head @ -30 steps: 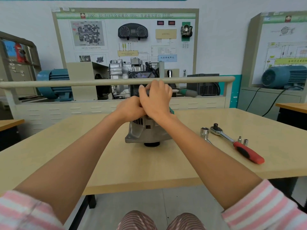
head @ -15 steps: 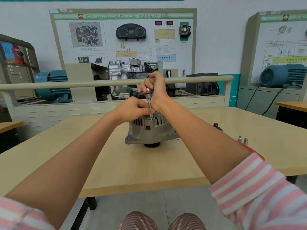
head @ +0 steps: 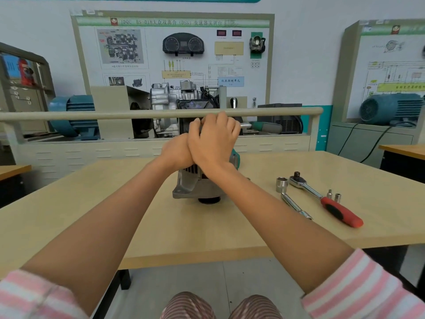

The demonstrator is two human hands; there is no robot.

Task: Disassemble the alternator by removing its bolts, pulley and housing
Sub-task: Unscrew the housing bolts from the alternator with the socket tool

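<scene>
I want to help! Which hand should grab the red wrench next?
Probably the right hand: the red-handled ratchet lies on its side of the alternator. The left hand would have to cross over.

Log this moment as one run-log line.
left hand: on alternator | right hand: grips green-handled ratchet | stage: bolts

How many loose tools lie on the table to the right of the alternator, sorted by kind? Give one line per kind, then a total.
Ratchet wrench with red handle: 1
Large socket: 1
Bare metal bar, in front of the large socket: 1
Small sockets: 2
Total: 5
</scene>
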